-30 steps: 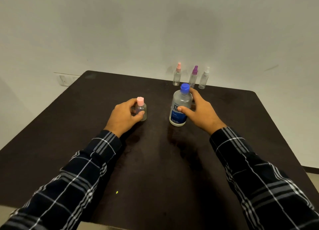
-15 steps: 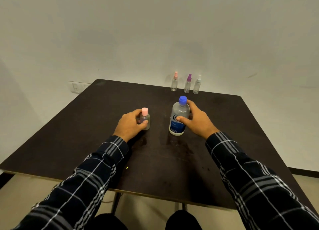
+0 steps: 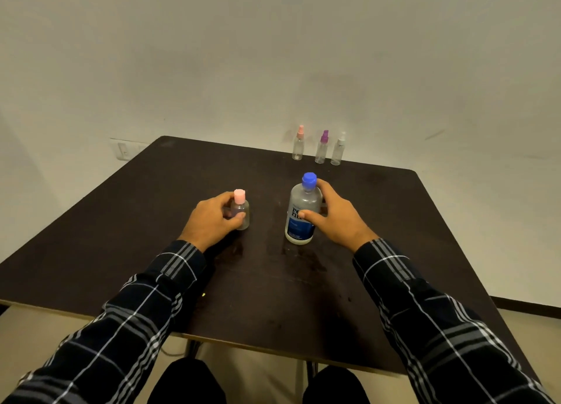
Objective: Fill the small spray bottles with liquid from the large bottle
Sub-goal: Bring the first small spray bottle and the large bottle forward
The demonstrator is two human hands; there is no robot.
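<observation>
Both bottles stand upright on the dark table [image 3: 115, 227], mid-table, well apart from each other.

My left hand [image 3: 212, 218] wraps the small pink-capped bottle [image 3: 241, 212], thumb and fingers curled round its body. My right hand [image 3: 337, 218] grips the large blue-capped bottle [image 3: 302, 218] around its shoulder, with the thumb across the label. Both caps are on, pink cap [image 3: 239, 196] and blue cap [image 3: 309, 179], so I judge that nothing can be poured yet.

The step in hand looks like opening up:
- Keep each base flat on the table while twisting, so neither bottle tips.
- Open the small one first and lay its cap where it can't roll.
- The large bottle looks fairly full (hard to be sure through the plastic), so grip it low for the pour and tilt slowly. The small neck is narrow and will overflow fast.
- Bring the two mouths close before tilting.

Waiting at the far edge, in a row just beside each other, are the pink-topped spray bottle [image 3: 298, 145], the purple-topped spray bottle [image 3: 322, 148] and the white-topped spray bottle [image 3: 338, 150]. They look empty.
</observation>
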